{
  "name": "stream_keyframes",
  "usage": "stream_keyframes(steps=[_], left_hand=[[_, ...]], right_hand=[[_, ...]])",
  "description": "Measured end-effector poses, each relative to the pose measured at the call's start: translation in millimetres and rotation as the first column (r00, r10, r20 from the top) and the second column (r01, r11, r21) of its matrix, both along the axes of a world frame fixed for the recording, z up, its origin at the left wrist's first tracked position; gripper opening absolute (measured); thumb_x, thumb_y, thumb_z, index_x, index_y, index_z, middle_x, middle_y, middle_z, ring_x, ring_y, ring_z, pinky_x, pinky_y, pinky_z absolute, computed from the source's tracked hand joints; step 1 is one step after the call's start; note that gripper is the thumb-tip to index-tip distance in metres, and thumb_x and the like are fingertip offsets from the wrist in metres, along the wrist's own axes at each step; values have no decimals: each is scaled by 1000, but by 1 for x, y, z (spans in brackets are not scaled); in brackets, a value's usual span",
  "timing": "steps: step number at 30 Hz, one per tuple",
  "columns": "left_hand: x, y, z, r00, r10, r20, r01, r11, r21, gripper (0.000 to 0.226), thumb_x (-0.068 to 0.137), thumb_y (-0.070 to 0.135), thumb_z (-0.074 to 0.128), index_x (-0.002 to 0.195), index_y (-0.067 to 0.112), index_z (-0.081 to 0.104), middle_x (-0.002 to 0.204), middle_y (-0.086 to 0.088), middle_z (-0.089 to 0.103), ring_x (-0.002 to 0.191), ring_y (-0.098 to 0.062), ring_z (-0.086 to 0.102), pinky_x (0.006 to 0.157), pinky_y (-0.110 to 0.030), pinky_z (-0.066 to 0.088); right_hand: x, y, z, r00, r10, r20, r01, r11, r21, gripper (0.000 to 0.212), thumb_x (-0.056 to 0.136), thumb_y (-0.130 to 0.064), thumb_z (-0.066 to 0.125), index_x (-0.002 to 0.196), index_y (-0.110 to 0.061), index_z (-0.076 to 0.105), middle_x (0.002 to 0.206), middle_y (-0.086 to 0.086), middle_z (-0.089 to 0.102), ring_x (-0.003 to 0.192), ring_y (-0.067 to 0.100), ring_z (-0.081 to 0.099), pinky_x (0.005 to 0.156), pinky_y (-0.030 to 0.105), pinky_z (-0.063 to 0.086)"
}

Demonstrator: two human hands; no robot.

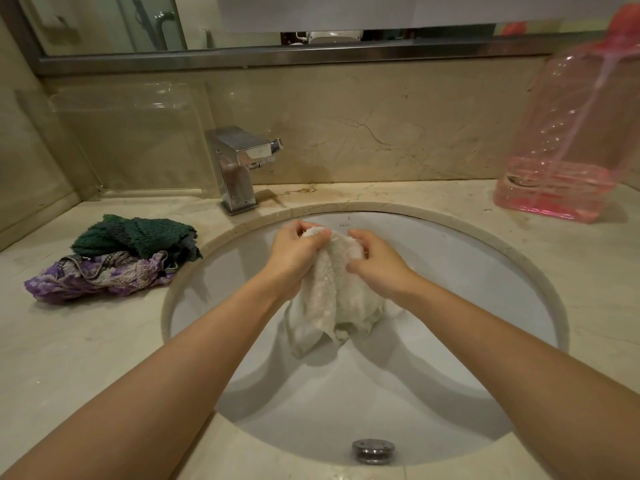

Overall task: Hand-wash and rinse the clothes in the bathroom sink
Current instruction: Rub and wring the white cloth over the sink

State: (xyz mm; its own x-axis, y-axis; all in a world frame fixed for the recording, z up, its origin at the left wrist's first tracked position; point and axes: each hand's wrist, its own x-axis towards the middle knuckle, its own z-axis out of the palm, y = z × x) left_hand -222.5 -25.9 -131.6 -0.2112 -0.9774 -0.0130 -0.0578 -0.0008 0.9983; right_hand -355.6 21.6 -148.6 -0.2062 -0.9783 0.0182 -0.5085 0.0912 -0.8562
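Two hands work one white cloth (332,299) above the middle of the white sink (450,258): the left hand (294,251) and the right hand (375,261) each grip its bunched top with curled fingers, and its lower end hangs into the bowl. On the counter (86,341) to the left lie two more pieces, a green cloth (138,233) on top of a purple garment (100,277). Farther back stand one tap (239,168) and, far right, one pink bottle (571,140), its top cut off; the fingertips are hidden in the cloth's folds.

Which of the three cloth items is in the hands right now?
The white towel, held over the sink by both hands; the green cloth and purple garment lie on the counter.
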Motion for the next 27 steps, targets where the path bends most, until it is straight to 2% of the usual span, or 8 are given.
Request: stream_keyframes(steps=[3, 5, 10, 15, 17, 20, 23, 27], left_hand=[[0, 2, 2, 998, -50, -27, 48, 997, -57, 9, 90, 12, 66, 91, 8, 58, 89, -8, 61, 81, -20, 62, 69, -32, 54], [-1, 5, 2, 995, -101, -14, 100, 992, -76, 11, 88, 14, 69, 91, 8, 60, 88, -6, 61, 83, -20, 62, 75, -36, 54], [2, -1, -4, 949, 40, 312, 40, 968, -247, 31, 81, 39, 74, 86, 10, 67, 82, -3, 63, 75, -15, 57, 64, -26, 43], [1, 0, -7, 799, -21, 601, 158, 972, -176, 59, 93, 54, 51, 94, -1, 71, 98, -20, 70, 88, -32, 65, 74, -40, 50], [3, 0, -4, 836, 1, 548, 119, 976, -183, 56, 95, 51, 50, 92, -1, 70, 96, -19, 70, 87, -30, 65, 81, -43, 51], [4, 1, 2, 950, -39, 308, 57, 997, -49, 45, 91, 45, 62, 92, 1, 71, 91, -13, 73, 86, -27, 69, 81, -38, 54], [0, 4, 4, 994, -94, 57, 86, 987, 132, 33, 84, 40, 70, 91, 9, 74, 87, -6, 75, 87, -22, 71, 81, -34, 56], [-19, 29, 0, 968, -50, -246, 138, 924, 358, 24, 90, 24, 56, 71, 10, 62, 60, -6, 57, 60, -21, 57, 50, -23, 48]], right_hand=[[6, 2, -1, 941, 42, -337, -48, 999, -10, 23, 86, -6, 57, 107, -16, 55, 97, -2, 58, 92, 22, 57, 71, 33, 44], [8, 1, -1, 894, -49, -444, 21, 998, -67, 13, 84, -2, 52, 78, -13, 54, 76, 0, 55, 81, 28, 58, 64, 34, 43], [-10, 0, 9, 945, -255, -207, 236, 965, -115, 26, 83, 6, 44, 82, -2, 69, 76, 12, 64, 72, 25, 56, 62, 31, 42], [-14, 2, 19, 962, -270, 45, 272, 960, -59, 35, 81, 9, 38, 67, -9, 64, 73, 6, 61, 71, 20, 53, 59, 26, 40], [-13, -1, 20, 941, -298, 159, 309, 950, -49, 34, 88, -1, 39, 62, -10, 58, 70, 4, 58, 74, 21, 52, 62, 28, 40], [-1, 7, 27, 884, -340, 320, 383, 920, -82, 43, 96, -38, 41, 62, -12, 45, 66, 4, 49, 68, 21, 45, 65, 34, 36], [33, 23, 30, 944, -317, 86, 329, 902, -281, 53, 92, -46, 54, 48, -18, 45, 47, -3, 42, 54, 19, 42, 57, 32, 33], [47, 16, 29, 921, -390, 12, 371, 866, -335, 56, 97, -35, 50, 44, -22, 38, 47, -6, 38, 60, 23, 43, 60, 30, 31]])
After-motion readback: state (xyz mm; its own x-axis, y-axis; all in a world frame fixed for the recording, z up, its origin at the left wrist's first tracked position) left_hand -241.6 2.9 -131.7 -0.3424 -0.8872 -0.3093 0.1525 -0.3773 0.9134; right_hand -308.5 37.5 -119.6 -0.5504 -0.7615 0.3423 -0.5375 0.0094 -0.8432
